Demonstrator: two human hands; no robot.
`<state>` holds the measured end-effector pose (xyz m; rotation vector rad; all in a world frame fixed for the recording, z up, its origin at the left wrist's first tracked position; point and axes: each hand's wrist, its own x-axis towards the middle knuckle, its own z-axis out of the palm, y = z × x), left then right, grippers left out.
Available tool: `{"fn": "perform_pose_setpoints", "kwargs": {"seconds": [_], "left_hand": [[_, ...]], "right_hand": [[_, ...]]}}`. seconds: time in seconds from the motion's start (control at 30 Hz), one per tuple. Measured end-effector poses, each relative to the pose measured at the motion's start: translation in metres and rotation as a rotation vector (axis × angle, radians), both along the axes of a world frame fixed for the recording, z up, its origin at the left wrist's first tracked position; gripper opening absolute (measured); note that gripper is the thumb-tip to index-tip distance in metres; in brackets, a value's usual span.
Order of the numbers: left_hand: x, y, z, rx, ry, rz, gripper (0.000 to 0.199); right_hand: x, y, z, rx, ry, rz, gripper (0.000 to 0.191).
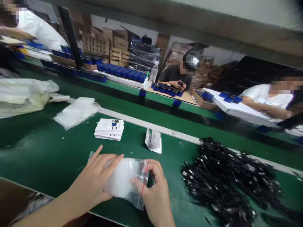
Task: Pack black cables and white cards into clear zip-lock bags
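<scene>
Green-topped work tables (47, 151) with pale metal edging run across the room. Behind them, cardboard cartons (120, 39), slatted wooden crates (96, 42) and stacks wrapped in black plastic (144, 55) stand against a white wall (220, 55), beneath a grey overhead beam (189, 22).

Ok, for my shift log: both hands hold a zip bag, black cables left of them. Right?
No: the left hand and right hand hold the zip bag, but the head view shows the black cables right of them, not left.
</scene>
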<state>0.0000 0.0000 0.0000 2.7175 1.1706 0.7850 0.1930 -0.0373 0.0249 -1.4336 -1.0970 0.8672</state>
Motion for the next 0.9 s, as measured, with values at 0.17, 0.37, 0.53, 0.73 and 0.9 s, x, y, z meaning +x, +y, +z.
{"fn": "perform_pose_setpoints", "kwargs": {"seconds": [0.17, 0.37, 0.53, 0.73, 0.9], "left_hand": [[0.011, 0.002, -0.001, 0.071, 0.024, -0.016, 0.070], [0.014, -0.001, 0.000, 0.108, 0.040, 0.004, 0.071], [0.015, -0.003, 0.000, 0.139, 0.031, 0.007, 0.074], [0.019, -0.002, 0.001, 0.150, 0.035, 0.031, 0.066], [0.021, -0.004, 0.002, 0.188, 0.060, 0.045, 0.064]], "right_hand": [[0.007, -0.002, -0.002, -0.144, -0.034, 0.203, 0.011], [0.005, 0.000, -0.005, -0.195, -0.058, 0.181, 0.021], [0.000, -0.002, -0.006, -0.211, -0.127, 0.154, 0.015], [0.001, -0.004, -0.012, -0.107, -0.191, 0.059, 0.021], [0.002, 0.000, -0.004, -0.176, -0.255, 0.228, 0.010]]}}
